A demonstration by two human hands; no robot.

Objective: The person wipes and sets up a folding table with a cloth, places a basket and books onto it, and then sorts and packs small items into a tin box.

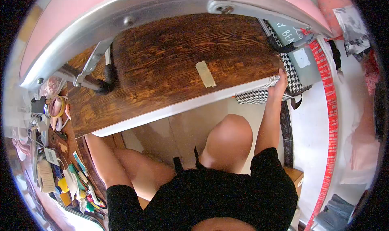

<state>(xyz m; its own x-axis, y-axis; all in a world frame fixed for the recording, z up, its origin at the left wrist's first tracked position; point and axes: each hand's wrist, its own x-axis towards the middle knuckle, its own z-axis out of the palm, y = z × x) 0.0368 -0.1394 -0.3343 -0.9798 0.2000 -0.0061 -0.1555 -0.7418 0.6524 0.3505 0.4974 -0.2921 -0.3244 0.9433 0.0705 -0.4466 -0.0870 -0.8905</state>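
A dark brown wood-grain board (162, 64) with a white front edge lies across the view in front of me. A strip of beige tape (206, 74) is stuck on its top. My right hand (278, 85) is closed around the board's right front corner, where some whitish material (272, 82) bunches beside the fingers. My left forearm reaches under the board's left front corner, and that hand is hidden beneath it. Metal folding brackets (92, 64) with black ends rest on the board at the left.
Tapes (56, 106), tools and small items crowd a surface on the left. A curved metal rail (162, 8) crosses the top. On the right are a houndstooth-patterned bag (292, 75), a red printed strip (331, 121) and cloths. My bare knees are below the board.
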